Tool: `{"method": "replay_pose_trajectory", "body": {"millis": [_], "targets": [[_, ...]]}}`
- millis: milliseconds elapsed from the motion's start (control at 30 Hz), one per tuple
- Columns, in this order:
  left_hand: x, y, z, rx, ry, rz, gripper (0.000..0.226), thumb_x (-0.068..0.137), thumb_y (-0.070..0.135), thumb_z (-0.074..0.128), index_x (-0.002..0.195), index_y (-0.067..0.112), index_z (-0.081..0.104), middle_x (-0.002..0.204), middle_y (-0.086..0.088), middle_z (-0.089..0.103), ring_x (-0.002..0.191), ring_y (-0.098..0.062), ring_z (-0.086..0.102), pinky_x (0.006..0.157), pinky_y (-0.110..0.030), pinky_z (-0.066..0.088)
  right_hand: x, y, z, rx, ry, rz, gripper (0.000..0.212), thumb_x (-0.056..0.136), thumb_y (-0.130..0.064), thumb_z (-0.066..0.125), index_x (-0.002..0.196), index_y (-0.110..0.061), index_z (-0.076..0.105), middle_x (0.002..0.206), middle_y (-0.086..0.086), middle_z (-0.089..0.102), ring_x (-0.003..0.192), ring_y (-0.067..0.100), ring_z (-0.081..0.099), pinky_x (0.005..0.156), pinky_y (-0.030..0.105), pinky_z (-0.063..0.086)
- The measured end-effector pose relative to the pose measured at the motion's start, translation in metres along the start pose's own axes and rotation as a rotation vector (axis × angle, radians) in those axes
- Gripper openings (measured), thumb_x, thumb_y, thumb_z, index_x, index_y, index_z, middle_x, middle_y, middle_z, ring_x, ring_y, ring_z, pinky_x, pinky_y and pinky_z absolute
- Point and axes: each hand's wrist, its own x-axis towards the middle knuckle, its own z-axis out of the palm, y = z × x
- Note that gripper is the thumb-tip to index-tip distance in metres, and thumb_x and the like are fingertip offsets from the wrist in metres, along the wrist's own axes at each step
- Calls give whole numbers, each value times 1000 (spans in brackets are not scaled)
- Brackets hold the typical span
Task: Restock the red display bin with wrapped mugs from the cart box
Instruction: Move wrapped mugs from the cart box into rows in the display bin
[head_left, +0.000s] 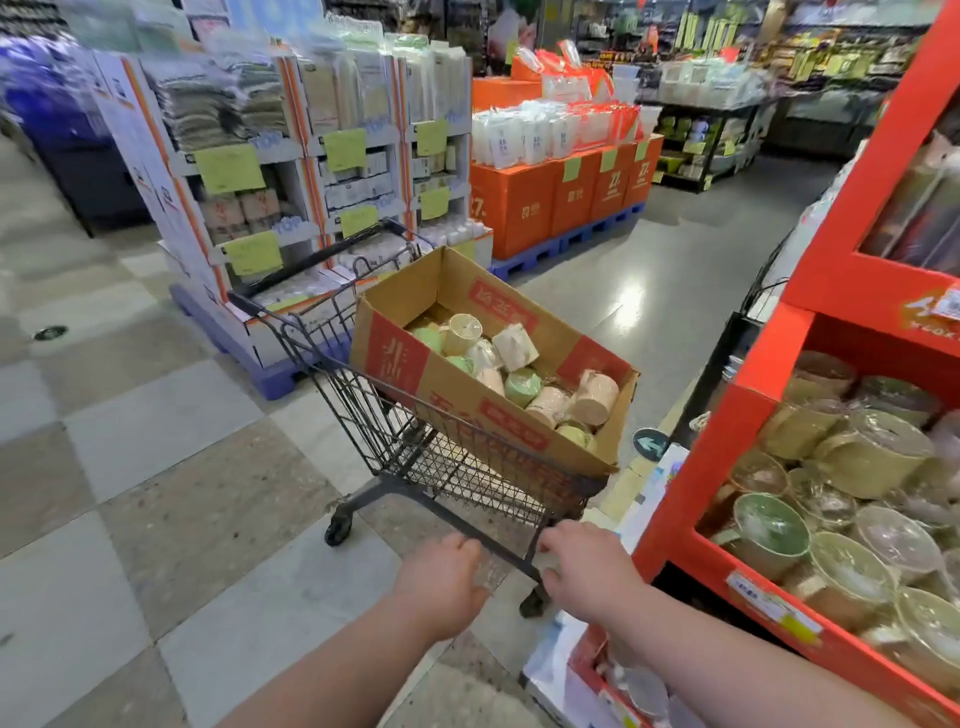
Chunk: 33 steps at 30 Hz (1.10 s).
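left hand (441, 577) and right hand (587, 566) grip the cart handle (511, 553); mug box (457, 400) beside red bin (709, 457).

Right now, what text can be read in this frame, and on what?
"TOP": white display shelves.
"27": orange boxes.
Cardboard box print, green tags, red display bin labels: too blurred to read.

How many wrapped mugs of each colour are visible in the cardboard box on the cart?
In the cardboard box, counting only the mugs that show:
Green mugs: 3
Peach mugs: 3
Pale yellow mugs: 2
White mugs: 2
Total: 10; more may lie hidden underneath.
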Motion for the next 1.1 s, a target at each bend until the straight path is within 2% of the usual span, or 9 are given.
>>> {"method": "replay_pose_trajectory", "body": {"millis": [100,333,433,567,767,900,1100], "targets": [[1,-13,1,-27,13,-34,53,93,39,46,141,18,35,140,-5,41,126,-25,42,98,-37,42,15,-9,-2,-1,0,-40,27,88,-21,44,112,-18,54,116,6,54,112,29,50,92,37,40],[16,-54,-5,-51,-2,-147,48,93,37,44,136,18,38,132,-7,45,121,-25,44,94,-38,43,79,-29,-8,1,-11,-154,26,89,-23,44,111,-19,55,116,5,55,113,26,50,94,35,39],[35,-74,-16,-54,-20,-202,47,92,38,44,134,18,39,133,-6,44,122,-25,44,95,-38,42,114,-36,-12,27,-23,-182,30,88,-22,45,116,-20,56,117,5,55,113,26,51,95,35,40],[73,-88,-38,-40,-39,-222,49,93,38,44,136,18,38,137,-7,42,126,-26,41,99,-39,41,158,-34,-23,56,-27,-193,27,86,-20,45,110,-19,58,115,5,57,110,27,53,94,36,42],[147,-93,-69,-1,-42,-183,47,90,38,46,133,18,41,133,-5,45,122,-25,44,96,-42,46,217,-4,-44,105,-16,-154,27,88,-23,47,112,-20,58,116,5,58,110,27,53,97,39,43],[187,-90,-82,15,-18,-132,52,91,37,46,139,20,35,133,-3,44,122,-23,44,97,-40,45,252,24,-52,192,21,-79,29,88,-24,48,113,-21,60,112,2,60,100,23,57,87,38,51],[226,-83,-90,45,-19,-55,51,91,39,47,137,20,37,132,-3,46,124,-24,43,99,-39,42,284,61,-54,266,32,42,30,89,-27,49,117,-22,59,116,1,59,106,23,55,87,31,47]]}}
